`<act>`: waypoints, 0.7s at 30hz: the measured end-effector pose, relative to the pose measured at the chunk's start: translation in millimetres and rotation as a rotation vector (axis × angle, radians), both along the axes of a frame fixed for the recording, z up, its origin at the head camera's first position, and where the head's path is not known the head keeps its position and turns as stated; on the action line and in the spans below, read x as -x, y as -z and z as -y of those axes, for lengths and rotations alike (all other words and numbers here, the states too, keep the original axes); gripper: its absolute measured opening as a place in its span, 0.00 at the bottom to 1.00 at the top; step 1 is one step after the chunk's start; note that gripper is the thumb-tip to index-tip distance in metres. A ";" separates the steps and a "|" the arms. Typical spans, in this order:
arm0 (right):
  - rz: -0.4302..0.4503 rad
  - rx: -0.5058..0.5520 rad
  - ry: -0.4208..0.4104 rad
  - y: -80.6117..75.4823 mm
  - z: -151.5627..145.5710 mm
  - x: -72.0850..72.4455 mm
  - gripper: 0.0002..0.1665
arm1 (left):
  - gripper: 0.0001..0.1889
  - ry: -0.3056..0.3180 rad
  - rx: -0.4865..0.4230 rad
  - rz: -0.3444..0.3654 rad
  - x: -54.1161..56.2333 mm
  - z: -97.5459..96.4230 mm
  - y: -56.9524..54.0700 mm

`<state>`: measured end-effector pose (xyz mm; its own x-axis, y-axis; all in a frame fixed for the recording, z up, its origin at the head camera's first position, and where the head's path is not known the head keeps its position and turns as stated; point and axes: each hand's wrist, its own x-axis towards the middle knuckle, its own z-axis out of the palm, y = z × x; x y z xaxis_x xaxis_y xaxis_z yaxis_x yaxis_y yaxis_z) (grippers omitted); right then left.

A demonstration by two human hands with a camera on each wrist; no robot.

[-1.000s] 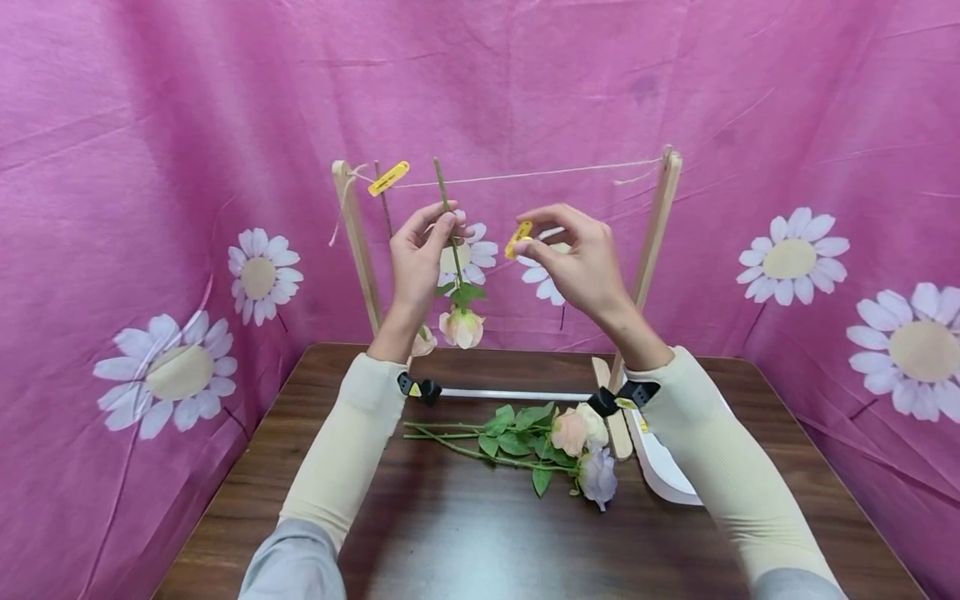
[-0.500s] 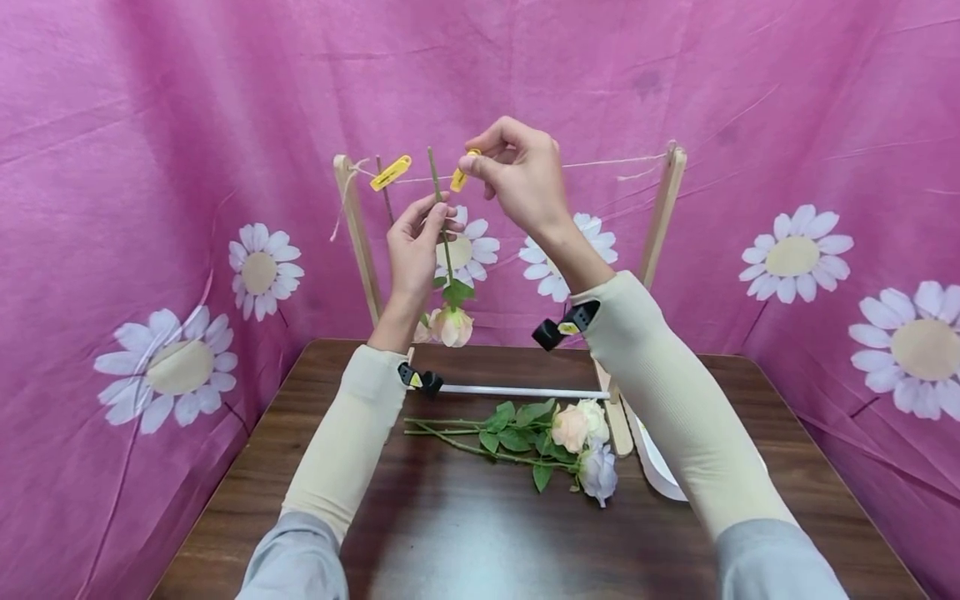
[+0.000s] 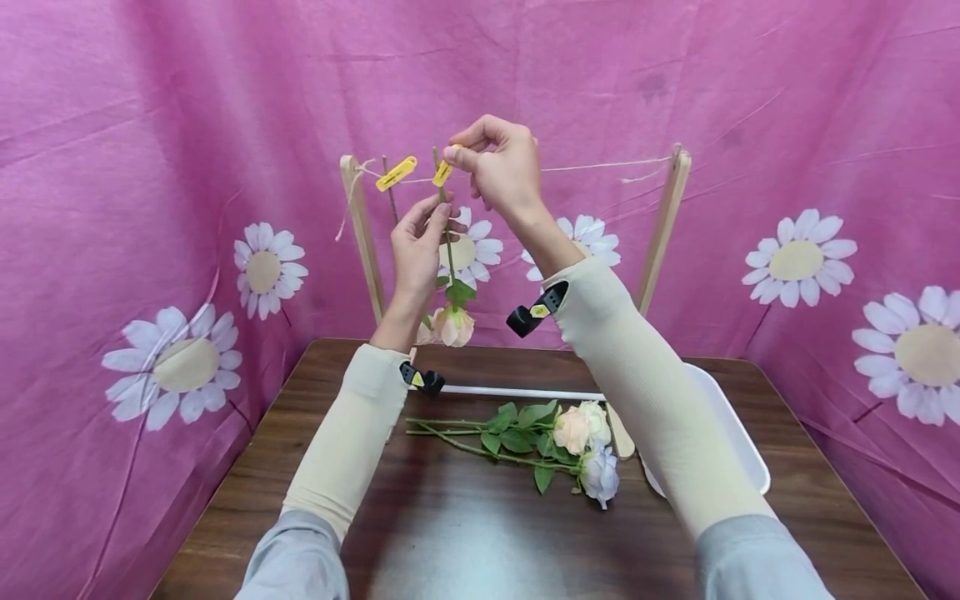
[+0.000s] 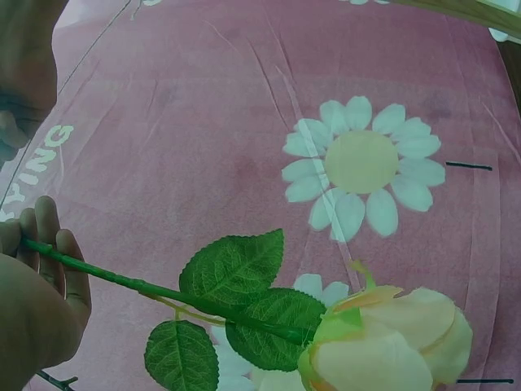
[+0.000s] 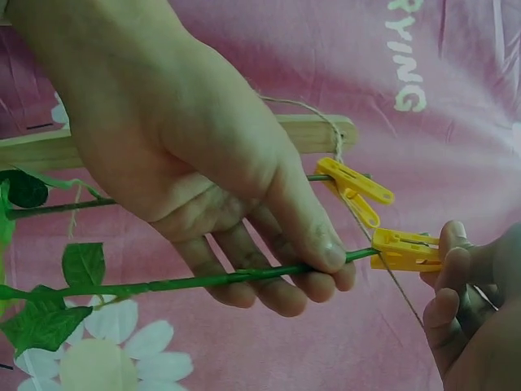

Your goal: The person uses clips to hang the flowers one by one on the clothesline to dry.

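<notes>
Here's the left hand [image 3: 420,246], thumb closed on fingers, pinching the stem of a pale rose [image 3: 454,327] whose bloom hangs below it. Just above, the right hand [image 3: 504,171] pinches a yellow clip [image 3: 442,173] at that stem and the string [image 3: 600,167], while cut roses [image 3: 573,429] lie beneath both hands.

Plastic clothespins [image 5: 399,260] (glossy wooden tabletop [image 3: 480,546])
</notes>
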<state>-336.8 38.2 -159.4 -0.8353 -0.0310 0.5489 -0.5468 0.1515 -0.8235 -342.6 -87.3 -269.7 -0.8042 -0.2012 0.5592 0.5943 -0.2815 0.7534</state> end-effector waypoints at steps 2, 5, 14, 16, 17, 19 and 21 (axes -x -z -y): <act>0.009 0.005 -0.010 2.1 1.8 1.2 0.07 | 0.15 0.002 -0.006 0.005 0.3 0.2 0.1; 0.021 0.024 -0.032 4.4 4.0 2.1 0.06 | 0.15 -0.003 -0.013 0.011 0.7 0.7 0.0; 0.066 0.031 -0.047 6.7 4.8 3.2 0.11 | 0.16 -0.014 -0.011 0.017 2.5 4.5 -2.6; 0.082 0.002 -0.042 8.5 4.1 3.1 0.14 | 0.16 -0.015 -0.011 0.022 1.6 5.7 -2.6; 0.090 -0.014 -0.040 9.5 3.7 3.0 0.15 | 0.16 -0.016 -0.013 0.025 1.1 6.2 -2.4; 0.101 -0.043 -0.042 11.6 2.5 2.9 0.17 | 0.16 -0.015 -0.015 0.030 0.4 6.7 -1.6; 0.102 -0.061 -0.053 13.1 0.7 2.8 0.18 | 0.15 -0.011 -0.018 0.036 0.1 6.7 -1.0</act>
<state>-339.6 37.6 -172.5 -0.8829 -0.1070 0.4573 -0.4695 0.1758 -0.8653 -342.6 -94.0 -268.7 -0.8212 -0.2197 0.5266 0.5704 -0.2885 0.7691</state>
